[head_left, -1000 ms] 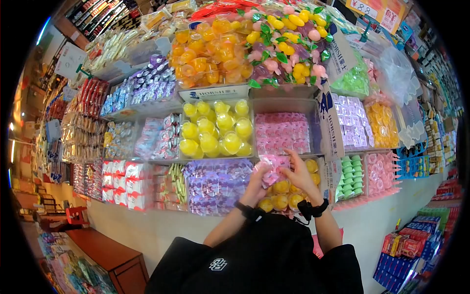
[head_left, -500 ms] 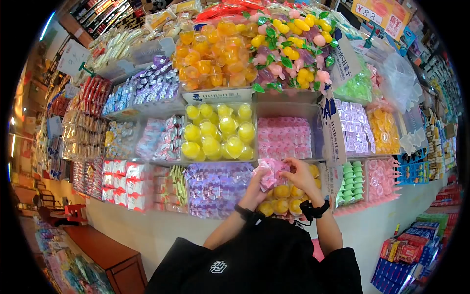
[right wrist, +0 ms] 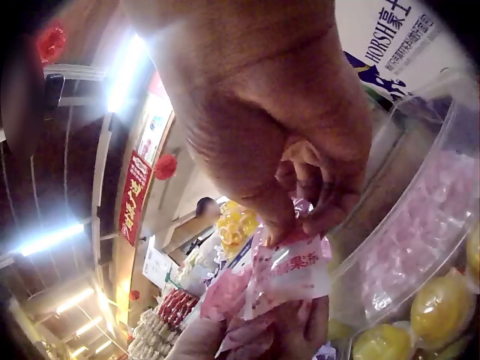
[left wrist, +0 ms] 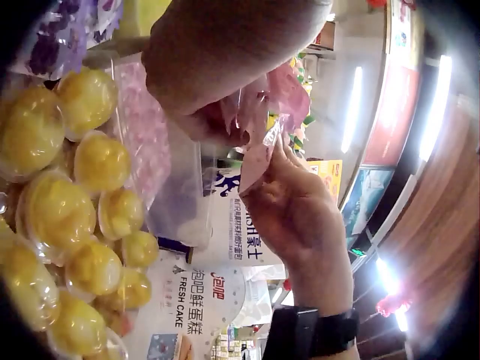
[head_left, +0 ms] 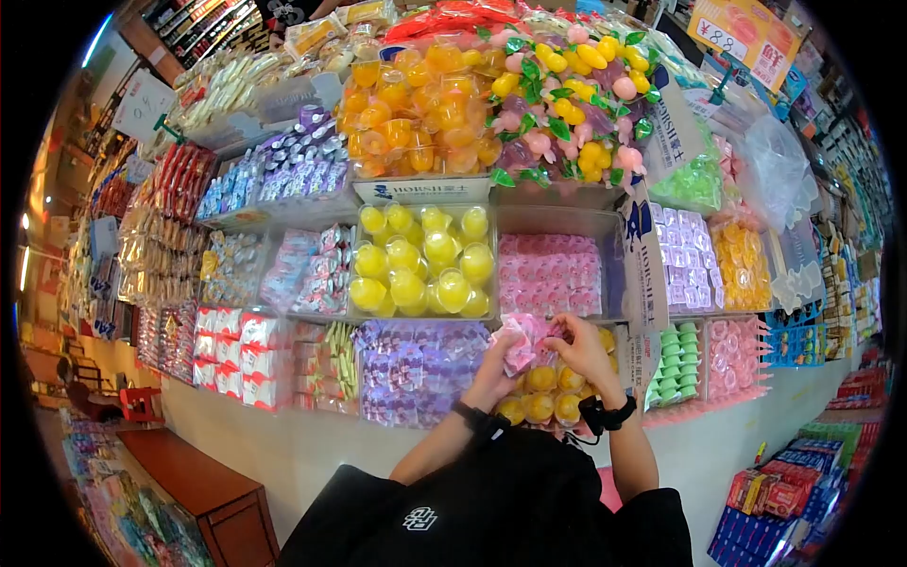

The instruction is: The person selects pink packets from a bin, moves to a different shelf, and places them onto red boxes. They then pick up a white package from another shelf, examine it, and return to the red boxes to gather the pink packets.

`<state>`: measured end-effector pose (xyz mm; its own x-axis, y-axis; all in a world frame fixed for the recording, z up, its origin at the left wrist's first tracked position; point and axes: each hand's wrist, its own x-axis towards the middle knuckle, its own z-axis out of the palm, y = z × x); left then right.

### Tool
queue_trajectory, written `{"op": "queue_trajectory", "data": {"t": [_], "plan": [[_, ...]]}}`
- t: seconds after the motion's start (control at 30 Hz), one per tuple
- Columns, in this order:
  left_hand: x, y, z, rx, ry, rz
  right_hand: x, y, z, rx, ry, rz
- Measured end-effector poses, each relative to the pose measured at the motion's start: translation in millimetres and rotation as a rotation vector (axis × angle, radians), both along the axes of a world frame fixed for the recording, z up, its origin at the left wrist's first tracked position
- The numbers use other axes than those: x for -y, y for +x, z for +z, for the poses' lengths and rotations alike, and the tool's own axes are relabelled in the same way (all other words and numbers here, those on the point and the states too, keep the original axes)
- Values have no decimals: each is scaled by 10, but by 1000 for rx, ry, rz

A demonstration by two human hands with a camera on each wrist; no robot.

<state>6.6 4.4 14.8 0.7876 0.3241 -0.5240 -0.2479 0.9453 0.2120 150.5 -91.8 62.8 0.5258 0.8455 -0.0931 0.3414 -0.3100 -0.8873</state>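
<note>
"Pink plastic everywhere in your fingers. What have you got hold of?"

"Your left hand [head_left: 495, 373] grips the crumpled pink wrapping [head_left: 521, 342], and your right hand [head_left: 588, 354] pinches its edge between thumb and fingers. It's up in the air, over the front yellow sweets [head_left: 540, 380]. How many packets are in it, the pictures don't settle."

"So what could go wrong for you?"

"Pull hard with both hands and that thin film might split suddenly; whatever is inside could drop among the yellow ones. Slacken your left fingers and a loose, slippery packet could slide out the same way."

"And what's around you?"

"Just beyond your hands is the clear bin [head_left: 557, 217] with rows of pink packets [head_left: 550, 274]. Its rim is in your way if you reach in low; a knuckle could knock it. On your right the printed card panel [head_left: 650, 274] stands upright, so swing wide and you might tip it. Purple packets [head_left: 416, 373] lie on your left."

"Anything on you that could snag?"

"The dark cable [head_left: 573, 438] by your right wrist. It hangs near the front sweets and might catch an edge as you move."
</note>
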Motion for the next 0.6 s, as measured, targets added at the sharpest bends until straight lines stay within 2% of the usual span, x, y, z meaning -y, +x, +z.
{"op": "queue_trajectory", "data": {"t": [0.13,0.2,0.3,0.37,0.43,0.5,0.57,0.6], "plan": [[-36,-3,162,25,-2,0,-26,78,30,-196,-13,4],[-24,-11,191,45,-26,19,-51,208,46,-13,-11,62],[-12,8,39,40,-1,36,-153,369,356,83,-35,91],[-24,15,-129,-25,42,-11,-159,631,138,136,60,89],[12,11,-89,48,-4,13,-260,790,347,202,-13,159],[58,-45,-95,7,-5,8,-297,1065,226,315,-133,173],[-2,-60,-127,3,46,17,-357,1224,127,460,-156,102],[-20,-70,-163,9,40,19,-388,1338,24,458,-155,102]]}}
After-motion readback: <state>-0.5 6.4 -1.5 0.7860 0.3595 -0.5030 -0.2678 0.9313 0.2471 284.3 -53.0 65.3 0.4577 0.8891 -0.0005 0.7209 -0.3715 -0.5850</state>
